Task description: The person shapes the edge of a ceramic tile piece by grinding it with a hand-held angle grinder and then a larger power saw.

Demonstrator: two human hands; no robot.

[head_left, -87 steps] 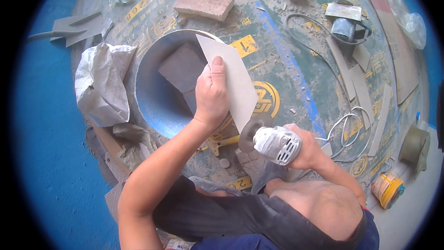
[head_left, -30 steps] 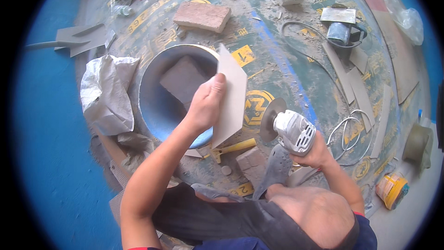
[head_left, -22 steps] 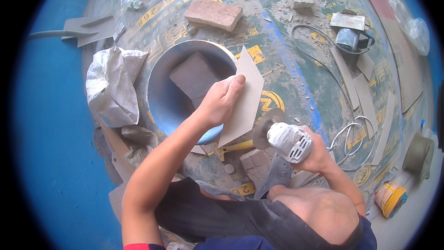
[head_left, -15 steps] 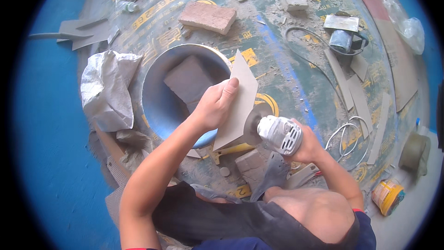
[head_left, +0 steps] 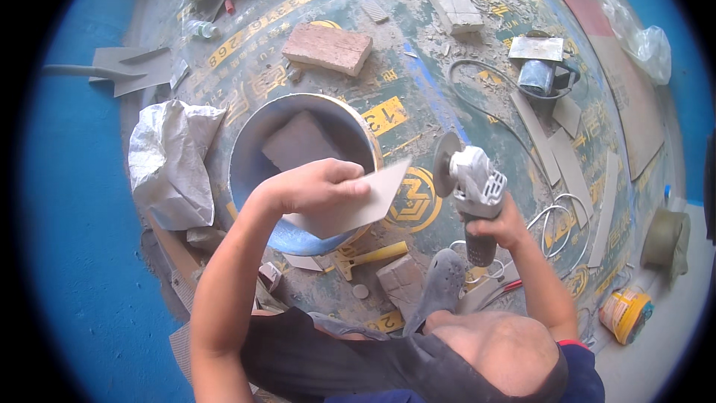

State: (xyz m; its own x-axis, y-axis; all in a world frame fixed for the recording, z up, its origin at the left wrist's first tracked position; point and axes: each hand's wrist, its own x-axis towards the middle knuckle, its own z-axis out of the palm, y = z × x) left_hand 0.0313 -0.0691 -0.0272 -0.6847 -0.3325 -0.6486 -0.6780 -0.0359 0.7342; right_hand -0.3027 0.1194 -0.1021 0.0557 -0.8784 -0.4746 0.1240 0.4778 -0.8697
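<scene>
My left hand (head_left: 328, 188) is closed on a thin, pale tile piece (head_left: 373, 201), thumb on its upper face. It is held tilted over the near rim of a round blue bucket (head_left: 298, 242), in which a brick-like block (head_left: 298, 142) lies. My right hand (head_left: 500, 225) grips an angle grinder (head_left: 477, 190) by its dark body, with the white head pointing up. The round disc (head_left: 446, 164) faces the tile, apart from it by a gap. Whether the disc spins I cannot tell.
A reddish brick (head_left: 328, 48) lies beyond the bucket, with a white sack (head_left: 173, 160) left of it. Near my feet is a yellow-handled hammer-like tool (head_left: 377, 254). Right are tile strips (head_left: 574, 168), a corded power tool (head_left: 538, 75), white cable (head_left: 548, 227) and a yellow tub (head_left: 625, 316).
The tile piece has come away from the grinder disc and tipped flatter, lower over the bucket. The grinder has moved up and slightly right, turning upright.
</scene>
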